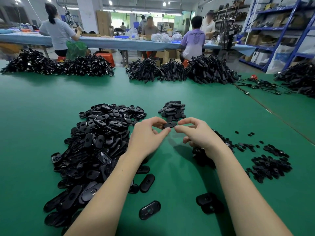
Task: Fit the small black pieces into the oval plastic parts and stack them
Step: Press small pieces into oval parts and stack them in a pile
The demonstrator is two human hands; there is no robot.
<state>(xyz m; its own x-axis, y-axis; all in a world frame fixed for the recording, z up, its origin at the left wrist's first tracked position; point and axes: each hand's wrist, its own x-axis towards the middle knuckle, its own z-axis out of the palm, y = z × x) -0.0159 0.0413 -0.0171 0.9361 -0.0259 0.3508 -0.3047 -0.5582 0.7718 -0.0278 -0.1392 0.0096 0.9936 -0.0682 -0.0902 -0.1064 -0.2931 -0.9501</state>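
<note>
Left hand (147,137) and right hand (197,133) together pinch one black oval plastic part (169,125) between thumbs and forefingers, raised above the green table mat (170,92). A large loose heap of black oval parts (100,143) lies left. A small stacked pile of ovals (173,109) sits just beyond the hands. Small black pieces (271,165) lie scattered right.
</note>
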